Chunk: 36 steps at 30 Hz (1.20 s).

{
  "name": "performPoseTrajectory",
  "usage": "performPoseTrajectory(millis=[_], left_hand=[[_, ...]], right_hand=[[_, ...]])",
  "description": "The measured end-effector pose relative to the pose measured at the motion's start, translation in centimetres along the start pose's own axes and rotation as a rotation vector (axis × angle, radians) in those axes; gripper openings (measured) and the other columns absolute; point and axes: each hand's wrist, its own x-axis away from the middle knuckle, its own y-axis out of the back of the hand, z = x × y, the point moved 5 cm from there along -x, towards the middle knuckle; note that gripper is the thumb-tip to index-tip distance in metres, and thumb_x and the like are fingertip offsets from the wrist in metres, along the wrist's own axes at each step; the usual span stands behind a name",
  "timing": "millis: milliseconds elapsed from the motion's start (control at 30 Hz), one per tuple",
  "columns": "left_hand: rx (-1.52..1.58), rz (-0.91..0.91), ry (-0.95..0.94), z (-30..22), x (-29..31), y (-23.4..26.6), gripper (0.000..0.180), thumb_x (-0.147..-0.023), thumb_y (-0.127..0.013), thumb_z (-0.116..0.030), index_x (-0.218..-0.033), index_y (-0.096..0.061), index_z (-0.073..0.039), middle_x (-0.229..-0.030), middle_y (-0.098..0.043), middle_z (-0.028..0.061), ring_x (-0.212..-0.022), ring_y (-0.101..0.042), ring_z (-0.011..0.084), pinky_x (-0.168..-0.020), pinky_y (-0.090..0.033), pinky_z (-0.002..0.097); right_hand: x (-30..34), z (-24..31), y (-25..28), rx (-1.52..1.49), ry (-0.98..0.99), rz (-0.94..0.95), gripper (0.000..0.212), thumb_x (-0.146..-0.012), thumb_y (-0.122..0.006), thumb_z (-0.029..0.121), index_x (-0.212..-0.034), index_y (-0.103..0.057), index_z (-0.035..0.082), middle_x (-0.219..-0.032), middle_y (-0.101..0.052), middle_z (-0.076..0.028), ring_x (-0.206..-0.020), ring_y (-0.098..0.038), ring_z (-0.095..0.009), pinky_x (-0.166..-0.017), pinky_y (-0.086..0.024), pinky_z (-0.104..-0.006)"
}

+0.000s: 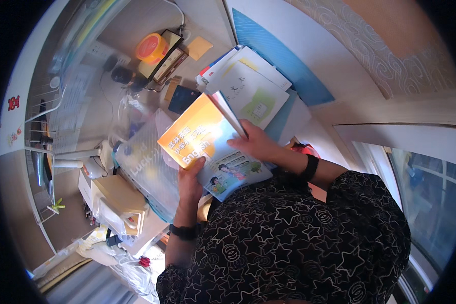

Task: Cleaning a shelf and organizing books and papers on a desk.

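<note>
Held up in front of my body is an English textbook [223, 162] with an orange and light blue cover and a picture of children and a building. My left hand [190, 180] grips its lower left edge, thumb on the front cover. On the opposite edge my right hand [252, 143] is closed, thumb on the cover and fingers out of sight behind it. At the top right edge a darker strip shows; whether that is a second book or inner pages I cannot make out.
Books and papers [256, 93] lie stacked on the desk beyond my right hand. A clear plastic folder bag [147, 157] lies to the left. Farther off stand a round orange tub [152, 48] and a dark flat item [183, 100]. Boxes [119, 202] sit at the lower left.
</note>
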Motion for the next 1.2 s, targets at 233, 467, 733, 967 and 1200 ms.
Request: performPoseTrajectory(millis=[233, 467, 733, 967, 1200], left_hand=[[-0.081, 0.048, -0.009, -0.4, -2.4, -2.4, 0.047, -0.076, -0.061, 0.001, -0.119, -0.043, -0.001, -0.108, -0.058, 0.0107, -0.095, -0.057, 0.0224, -0.081, -0.049, 0.0337], [-0.188, 0.128, 0.083, 0.1, -5.8, -2.4, 0.038, -0.077, -0.064, -0.003, -0.113, -0.052, -0.001, -0.105, -0.061, 0.0109, -0.09, -0.06, 0.0227, -0.079, -0.05, 0.0342], [-0.091, 0.138, 0.162, 1.0, -7.6, -1.7, 0.038, -0.076, -0.063, 0.0, -0.113, -0.053, 0.0, -0.106, -0.061, 0.0109, -0.092, -0.06, 0.0232, -0.08, -0.05, 0.0339], [-0.083, 0.123, 0.111, 1.7, -8.7, -1.5, 0.036, -0.076, -0.063, 0.002, -0.11, -0.054, 0.0, -0.106, -0.061, 0.0115, -0.091, -0.06, 0.0229, -0.078, -0.051, 0.0342], [0.005, -0.001, 0.005, 1.5, -9.7, -1.5, 0.038, -0.078, -0.059, 0.005, -0.114, -0.049, -0.003, -0.106, -0.06, 0.0125, -0.092, -0.06, 0.0242, -0.077, -0.052, 0.0356]], right_hand=[[0.6, 1.0, 4.0, -0.393, 0.024, -0.108, 0.024, -0.086, -0.054, 0.014, -0.106, -0.05, 0.002, -0.092, -0.056, -0.004, -0.085, -0.053, -0.01, -0.073, -0.044, -0.0257], [1.2, -0.5, 7.4, -0.354, 0.05, -0.405, 0.029, -0.083, -0.055, 0.007, -0.111, -0.05, -0.001, -0.1, -0.06, -0.008, -0.089, -0.056, -0.014, -0.077, -0.046, -0.0266], [1.9, -2.1, 10.5, -0.337, 0.086, -0.567, 0.032, -0.081, -0.055, 0.003, -0.113, -0.053, 0.0, -0.102, -0.061, -0.009, -0.089, -0.057, -0.014, -0.079, -0.046, -0.0278], [-2.2, -2.0, 14.7, 0.051, 0.112, -0.604, 0.035, -0.076, -0.061, 0.01, -0.109, -0.055, 0.001, -0.095, -0.064, -0.012, -0.086, -0.06, -0.019, -0.076, -0.047, -0.0309], [-1.9, 6.0, 14.6, 0.629, 0.13, -0.781, 0.035, -0.081, -0.054, 0.018, -0.114, -0.052, 0.005, -0.1, -0.06, -0.019, -0.09, -0.058, -0.036, -0.078, -0.047, -0.039]])
